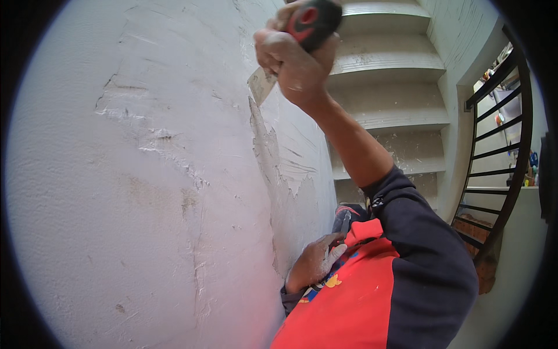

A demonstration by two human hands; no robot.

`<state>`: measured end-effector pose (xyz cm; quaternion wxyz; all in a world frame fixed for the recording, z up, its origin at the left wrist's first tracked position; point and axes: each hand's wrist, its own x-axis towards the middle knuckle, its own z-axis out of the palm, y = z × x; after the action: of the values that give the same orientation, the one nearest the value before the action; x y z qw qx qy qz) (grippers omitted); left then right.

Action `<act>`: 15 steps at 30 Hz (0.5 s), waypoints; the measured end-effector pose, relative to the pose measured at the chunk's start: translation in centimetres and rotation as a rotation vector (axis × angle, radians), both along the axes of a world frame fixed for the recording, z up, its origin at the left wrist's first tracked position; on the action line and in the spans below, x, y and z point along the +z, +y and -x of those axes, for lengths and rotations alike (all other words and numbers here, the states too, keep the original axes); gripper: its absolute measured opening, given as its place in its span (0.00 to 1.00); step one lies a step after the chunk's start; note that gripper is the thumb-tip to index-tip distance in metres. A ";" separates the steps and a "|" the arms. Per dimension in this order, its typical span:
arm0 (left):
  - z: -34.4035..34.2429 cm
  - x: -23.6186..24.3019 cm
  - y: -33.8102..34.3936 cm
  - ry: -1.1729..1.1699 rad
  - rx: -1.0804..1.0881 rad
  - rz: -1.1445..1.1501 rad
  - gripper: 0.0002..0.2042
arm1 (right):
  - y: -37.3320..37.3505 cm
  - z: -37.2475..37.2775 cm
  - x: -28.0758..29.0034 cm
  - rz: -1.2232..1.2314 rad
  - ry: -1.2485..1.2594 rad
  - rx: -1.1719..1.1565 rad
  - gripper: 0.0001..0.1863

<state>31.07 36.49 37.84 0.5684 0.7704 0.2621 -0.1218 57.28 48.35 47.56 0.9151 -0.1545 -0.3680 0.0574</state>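
High in the view, my right hand (302, 64) is closed around the black and red handle of a putty knife (263, 86). The knife's pale blade angles down to the wall (174, 232), by the upper end of a long ragged strip (270, 157) where the surface layer is broken. White dust coats the fingers. Low in the middle, my left hand (317, 263) is curled close against my red shirt, its fingers partly hidden. Just beyond its fingertips shows a dark thing with red edging (349, 215); whether the hand holds it I cannot tell.
Pale stairs (386, 107) with white splatters rise to the right of the wall. A dark metal railing (494, 151) stands at the far right, with several small objects behind it. Cracks and rough white ridges (165, 145) mark the wall on the left.
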 end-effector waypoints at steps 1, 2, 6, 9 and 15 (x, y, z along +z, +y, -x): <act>0.1 0.0 -0.1 -0.005 0.002 -0.014 0.19 | -0.9 0.2 -0.2 -0.075 0.029 0.090 0.11; 0.1 0.0 -0.3 -0.011 0.006 -0.028 0.20 | -1.8 0.2 -0.4 -0.151 0.058 0.183 0.11; -0.4 0.3 -0.1 -0.003 -0.004 0.014 0.21 | -4.2 1.0 0.4 -0.239 0.035 0.156 0.11; -0.6 0.2 -0.4 0.018 0.012 0.019 0.20 | 0.9 1.4 -5.7 0.129 -0.487 -0.517 0.07; -0.6 0.5 0.1 0.007 0.031 0.006 0.21 | -3.7 -0.1 -2.1 -0.257 -0.055 0.109 0.08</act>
<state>31.66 36.54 38.37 0.5714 0.7642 0.2756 -0.1167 57.38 44.61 45.46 0.9125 -0.0174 -0.4050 0.0552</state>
